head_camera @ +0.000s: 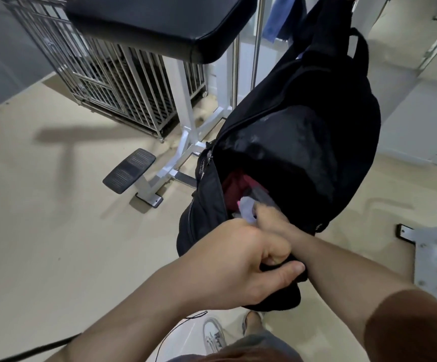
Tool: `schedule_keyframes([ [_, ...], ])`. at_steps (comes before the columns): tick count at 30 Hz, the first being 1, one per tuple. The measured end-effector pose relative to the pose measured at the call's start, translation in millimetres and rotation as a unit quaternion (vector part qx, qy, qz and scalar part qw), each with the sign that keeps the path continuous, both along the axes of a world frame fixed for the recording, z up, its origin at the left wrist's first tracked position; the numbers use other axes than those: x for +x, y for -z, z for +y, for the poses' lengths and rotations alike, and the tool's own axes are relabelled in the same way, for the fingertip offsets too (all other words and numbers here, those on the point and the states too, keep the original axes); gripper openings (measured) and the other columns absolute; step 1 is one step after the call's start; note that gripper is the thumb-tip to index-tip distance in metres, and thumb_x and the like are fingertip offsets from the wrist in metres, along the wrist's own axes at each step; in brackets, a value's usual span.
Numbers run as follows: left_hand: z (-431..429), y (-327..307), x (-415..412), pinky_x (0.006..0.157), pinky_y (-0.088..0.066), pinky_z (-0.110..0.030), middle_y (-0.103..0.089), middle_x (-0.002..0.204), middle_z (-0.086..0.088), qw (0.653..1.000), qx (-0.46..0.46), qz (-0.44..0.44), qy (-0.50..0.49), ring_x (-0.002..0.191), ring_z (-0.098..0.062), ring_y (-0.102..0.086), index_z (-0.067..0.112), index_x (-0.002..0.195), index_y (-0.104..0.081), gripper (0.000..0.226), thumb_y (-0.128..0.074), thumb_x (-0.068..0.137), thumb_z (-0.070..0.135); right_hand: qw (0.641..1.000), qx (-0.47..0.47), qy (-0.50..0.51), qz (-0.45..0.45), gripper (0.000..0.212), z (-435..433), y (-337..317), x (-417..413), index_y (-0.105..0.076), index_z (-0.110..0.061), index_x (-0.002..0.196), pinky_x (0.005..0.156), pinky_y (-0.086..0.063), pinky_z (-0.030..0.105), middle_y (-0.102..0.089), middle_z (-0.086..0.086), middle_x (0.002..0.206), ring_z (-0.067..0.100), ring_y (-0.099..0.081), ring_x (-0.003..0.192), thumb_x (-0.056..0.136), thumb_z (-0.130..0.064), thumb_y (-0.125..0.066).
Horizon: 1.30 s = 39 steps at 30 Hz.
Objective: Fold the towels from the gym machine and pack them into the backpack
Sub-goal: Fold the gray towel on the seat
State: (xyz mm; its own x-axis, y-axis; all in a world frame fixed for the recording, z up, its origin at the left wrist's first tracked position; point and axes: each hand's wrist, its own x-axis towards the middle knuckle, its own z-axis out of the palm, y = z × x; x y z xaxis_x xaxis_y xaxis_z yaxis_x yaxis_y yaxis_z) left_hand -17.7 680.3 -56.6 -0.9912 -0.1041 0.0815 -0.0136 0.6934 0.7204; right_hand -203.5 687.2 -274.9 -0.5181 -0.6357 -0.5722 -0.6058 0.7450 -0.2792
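Hanging slantwise by its top straps: black backpack (303,142), soft matte fabric, dusty in patches, main compartment unzipped and gaping toward the camera.

Clamped on the limp lower edge of that opening: left hand (240,259), thumb and curled fingers pinching the black cloth.

Pushed into the opening: right hand (272,220); fingers hidden among the contents, grip impossible to tell.

Inside, beside that hand: crumpled red cloth (234,185), pale lilac-white cloth (247,207), a flat grey piece.

Draped high beyond the bag: blue towel (277,19), hanging in loose folds.

Nearby: glossy black padded seat (159,24), ribbed footplate (129,169), barred wire crate (102,82), smooth beige floor (42,218).
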Motion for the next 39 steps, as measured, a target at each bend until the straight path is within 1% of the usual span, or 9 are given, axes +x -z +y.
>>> schedule_keyframes([
  [8,7,-9,2,0.046,-0.016,-0.017,-0.021,0.049,0.000,0.999,0.033,-0.019,0.034,0.046,-0.017,-0.025,0.016,0.056,-0.026,0.052,-0.064,0.091,0.019,0.993,0.018,-0.119,0.017,0.060,-14,5,-13,-0.029,-0.022,0.142,0.091,-0.050,0.036,-0.055,0.010,0.133,0.033,-0.061,0.108,0.088,-0.034,-0.053],
  [14,2,-15,-8,0.047,-0.016,-0.015,-0.018,0.052,0.001,0.995,0.087,-0.018,0.051,0.049,-0.015,-0.020,0.016,0.056,-0.024,0.053,-0.065,0.089,0.012,0.983,0.126,-0.134,-0.029,0.020,-19,32,-20,-0.057,-0.017,0.108,0.088,-0.045,0.032,-0.058,0.011,0.130,0.029,-0.057,0.115,0.089,-0.021,-0.055],
  [19,4,0,-16,0.047,-0.018,-0.017,-0.020,0.052,-0.003,0.989,0.135,-0.034,0.055,0.049,-0.016,-0.019,0.012,0.055,-0.024,0.053,-0.065,0.088,0.009,0.991,0.028,-0.062,0.113,0.055,7,17,-38,-0.057,-0.023,0.116,0.072,-0.046,0.032,-0.061,0.008,0.118,0.030,-0.062,0.103,0.073,-0.056,-0.050],
  [22,10,3,-23,0.047,-0.017,-0.020,-0.018,0.052,-0.002,0.984,0.160,-0.033,0.067,0.049,-0.017,-0.018,0.011,0.055,-0.024,0.053,-0.064,0.089,0.009,0.980,-0.073,-0.019,0.184,0.040,6,-21,-43,-0.059,-0.021,0.106,0.065,-0.044,0.030,-0.066,0.011,0.105,0.032,-0.065,0.095,0.074,-0.046,-0.059],
  [25,10,3,-26,0.047,-0.017,-0.020,-0.017,0.052,-0.002,0.982,0.176,-0.024,0.066,0.049,-0.015,-0.017,0.011,0.055,-0.024,0.053,-0.064,0.088,0.007,0.994,-0.024,-0.051,0.093,0.054,-8,-30,-38,-0.050,-0.022,0.127,0.076,-0.044,0.031,-0.064,0.012,0.119,0.031,-0.062,0.107,0.077,-0.033,-0.065],
  [28,6,1,-26,0.047,-0.018,-0.018,-0.017,0.053,0.000,0.981,0.192,-0.024,0.034,0.050,-0.012,-0.016,0.014,0.054,-0.024,0.053,-0.064,0.087,0.006,0.994,0.027,-0.083,-0.064,0.085,-9,-33,-25,-0.008,-0.027,0.154,0.098,-0.036,0.031,-0.048,0.011,0.143,0.030,-0.050,0.126,0.088,-0.030,-0.063],
  [31,-3,5,-27,0.047,-0.019,-0.016,-0.018,0.052,0.008,0.978,0.206,-0.016,-0.006,0.049,-0.007,-0.017,0.018,0.053,-0.025,0.052,-0.063,0.088,0.011,0.984,-0.094,-0.056,-0.141,0.057,4,-70,-20,-0.042,-0.025,0.144,0.105,-0.036,0.029,-0.052,0.008,0.141,0.026,-0.050,0.129,0.091,-0.038,-0.058],
  [35,-21,20,-36,0.053,-0.034,-0.027,-0.020,0.051,0.007,0.980,0.183,0.031,-0.067,0.049,-0.011,-0.021,0.020,0.053,-0.025,0.051,-0.059,0.090,0.024,0.901,-0.222,0.032,-0.370,0.042,45,-153,-7,-0.077,-0.031,0.083,0.085,-0.051,0.027,-0.074,0.004,0.094,0.015,-0.068,0.089,0.087,-0.059,-0.047],
  [39,-38,40,-40,0.049,-0.023,-0.022,-0.020,0.051,0.007,0.988,0.125,0.007,-0.093,0.049,-0.010,-0.021,0.015,0.055,-0.024,0.050,-0.060,0.089,0.021,0.903,-0.394,0.101,-0.138,0.014,73,-182,-15,-0.072,-0.021,0.081,0.077,-0.056,0.033,-0.072,0.001,0.075,0.018,-0.068,0.072,0.091,-0.023,-0.062],
])
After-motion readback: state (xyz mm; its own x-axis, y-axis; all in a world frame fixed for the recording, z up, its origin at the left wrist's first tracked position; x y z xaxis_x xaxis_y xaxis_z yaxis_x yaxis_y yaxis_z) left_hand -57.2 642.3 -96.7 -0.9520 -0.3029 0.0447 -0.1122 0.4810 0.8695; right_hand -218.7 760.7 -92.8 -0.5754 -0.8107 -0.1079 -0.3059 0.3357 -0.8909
